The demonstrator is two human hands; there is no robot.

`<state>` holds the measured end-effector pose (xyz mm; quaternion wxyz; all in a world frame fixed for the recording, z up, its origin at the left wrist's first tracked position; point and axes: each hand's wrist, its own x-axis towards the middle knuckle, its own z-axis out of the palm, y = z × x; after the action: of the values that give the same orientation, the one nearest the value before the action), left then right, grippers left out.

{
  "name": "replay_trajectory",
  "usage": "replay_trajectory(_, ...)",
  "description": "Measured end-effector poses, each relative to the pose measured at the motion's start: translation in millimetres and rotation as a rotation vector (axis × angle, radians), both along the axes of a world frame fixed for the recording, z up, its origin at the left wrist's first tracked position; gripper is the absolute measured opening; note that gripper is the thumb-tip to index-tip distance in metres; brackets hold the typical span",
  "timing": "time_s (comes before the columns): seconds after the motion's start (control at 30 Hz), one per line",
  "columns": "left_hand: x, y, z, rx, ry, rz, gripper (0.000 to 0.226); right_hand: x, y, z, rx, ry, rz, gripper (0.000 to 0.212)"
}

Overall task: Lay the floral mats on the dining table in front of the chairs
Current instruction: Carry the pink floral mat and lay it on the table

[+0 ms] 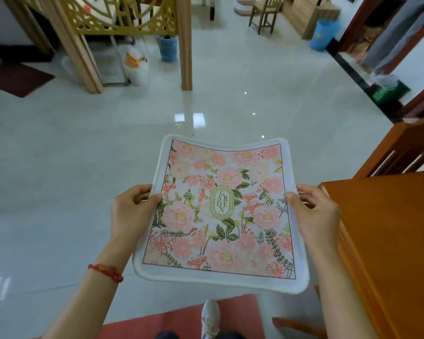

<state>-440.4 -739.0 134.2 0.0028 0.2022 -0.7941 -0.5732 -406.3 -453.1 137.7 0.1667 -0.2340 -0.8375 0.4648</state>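
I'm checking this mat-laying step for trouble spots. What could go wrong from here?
1. The floral mat is gripped only at its side edges by the left hand and right hand, so it sags and may land creased.
2. It hangs over the floor, beside the dining table; a slip would drop it there.
3. The red rug underfoot could trip the person.
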Motion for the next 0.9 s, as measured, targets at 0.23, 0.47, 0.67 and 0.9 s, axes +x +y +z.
replay_trajectory(0.23, -58.8, -2.6, -12.1, 0.039, -0.031, 0.059, 0.014, -71.0, 0.6, -7.3, -0.034, -0.045, 0.028, 0.017)
replay_trajectory(0.47, -143.7, -24.1, -25.7, 0.06, -0.045, 0.061, 0.019, -154.1, -21.7, -17.9, -0.06, -0.048, 0.022, 0.014)
replay_trajectory(0.67, -234.2, -52.3, -28.7, 0.05, -0.055, 0.044, 0.018, -238.2, -46.1, -30.0, -0.095, -0.051, -0.016, 0.017)
replay_trajectory(0.9, -321.7, -59.4, -24.9, 0.02, -0.06, -0.006, 0.013, -314.0, -55.4, -32.5, -0.122, -0.067, -0.041, 0.017)
